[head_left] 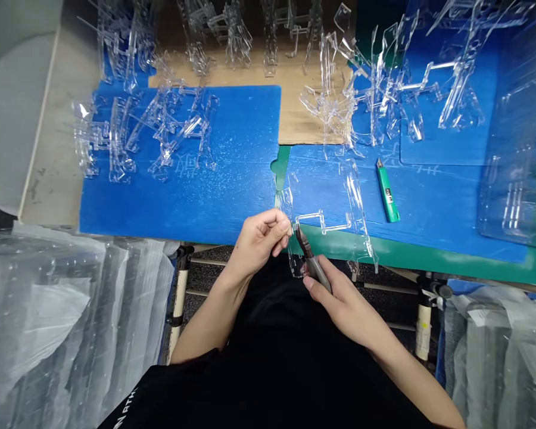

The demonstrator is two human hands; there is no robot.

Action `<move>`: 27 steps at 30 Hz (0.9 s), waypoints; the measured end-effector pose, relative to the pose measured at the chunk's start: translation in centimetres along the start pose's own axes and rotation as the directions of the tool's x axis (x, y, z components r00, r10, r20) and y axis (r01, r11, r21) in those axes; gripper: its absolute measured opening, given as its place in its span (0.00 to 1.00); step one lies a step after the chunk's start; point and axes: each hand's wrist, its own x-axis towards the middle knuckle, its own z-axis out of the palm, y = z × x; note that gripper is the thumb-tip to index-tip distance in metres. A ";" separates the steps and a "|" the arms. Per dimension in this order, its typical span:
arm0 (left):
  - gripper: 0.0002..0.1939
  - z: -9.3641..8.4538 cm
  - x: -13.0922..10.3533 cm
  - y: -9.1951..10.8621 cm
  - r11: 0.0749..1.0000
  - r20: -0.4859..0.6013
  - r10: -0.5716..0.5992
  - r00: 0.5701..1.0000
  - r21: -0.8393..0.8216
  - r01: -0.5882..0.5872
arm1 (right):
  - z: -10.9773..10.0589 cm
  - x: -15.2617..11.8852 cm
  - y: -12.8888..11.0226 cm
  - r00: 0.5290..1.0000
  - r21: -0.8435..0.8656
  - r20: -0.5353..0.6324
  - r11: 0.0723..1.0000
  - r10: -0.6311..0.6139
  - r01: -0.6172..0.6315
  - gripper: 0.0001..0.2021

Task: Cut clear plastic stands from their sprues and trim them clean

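My left hand [264,238] pinches the left side of a clear plastic frame, near the table's front edge. Its thin zigzag runner [324,224] joins that side to a long clear piece [357,205] on the right. In my right hand [335,292] is a pair of grey-handled nippers [312,259], pointing up and left. The nipper tips are at the left end of the runner, beside my left fingertips. Whether the blades are closed on the plastic is too small to tell. A green cutter [388,193] lies to the right on the blue sheet.
Clear plastic pieces [163,128] are heaped at the back left, with more [384,95] at the back right. Blue sheets [183,202] and brown cardboard [308,119] cover the table. Wrapped stacks [71,310] stand at lower left and lower right.
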 end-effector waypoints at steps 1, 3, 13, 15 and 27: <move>0.23 0.0 0.0 0.0 1.000 0.004 0.003 1.000 -0.004 -0.003 | 0.0 0.0 0.0 1.000 0.003 0.006 1.000 0.004 -0.004 0.13; 0.21 -0.1 -0.1 -0.1 1.000 0.023 0.008 1.000 -0.021 -0.008 | 0.0 -0.1 0.0 1.000 0.014 0.021 1.000 0.008 -0.008 0.13; 0.23 -0.4 0.0 -0.1 0.999 0.037 -0.013 0.999 -0.041 0.014 | 0.1 0.2 0.0 0.997 0.112 0.073 0.994 0.008 -0.017 0.13; 0.24 -0.5 0.0 -0.1 0.999 0.036 -0.025 0.999 -0.046 0.026 | 0.0 0.4 0.2 0.994 0.177 0.109 0.984 0.005 -0.025 0.13; 0.26 -1.2 2.7 -0.3 0.998 -0.017 -0.056 0.998 0.040 0.056 | 0.4 4.7 1.8 0.989 0.484 0.144 0.871 0.017 -0.086 0.21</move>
